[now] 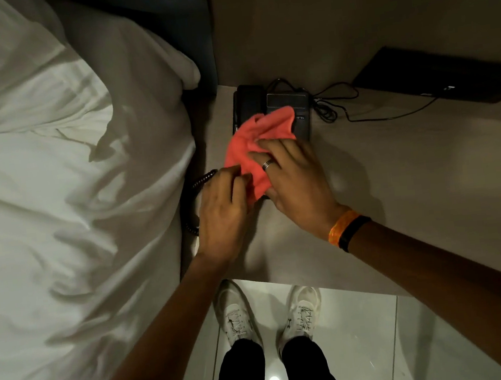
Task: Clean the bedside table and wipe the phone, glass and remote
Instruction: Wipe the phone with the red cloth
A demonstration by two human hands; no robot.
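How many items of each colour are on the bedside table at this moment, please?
Black: 2, the phone and a flat black box by the wall.
Coral pink: 1, the cloth under both hands.
Total: 3. No glass or remote shows.

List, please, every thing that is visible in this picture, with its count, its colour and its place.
Black desk phone: one, black, back of the table, partly under the cloth.
Coral-pink cleaning cloth: one, pink, on the phone.
Black coiled phone cord: one, black, table's left edge.
Thin black cable: one, black, right of the phone.
Flat black box: one, black, far right.
Beige bedside table: one, beige, centre.
White bedding: white, left.
White shoes: two, on the tiled floor.
Left hand: fingers on the cloth.
Right hand: on the cloth; ring, two wristbands.
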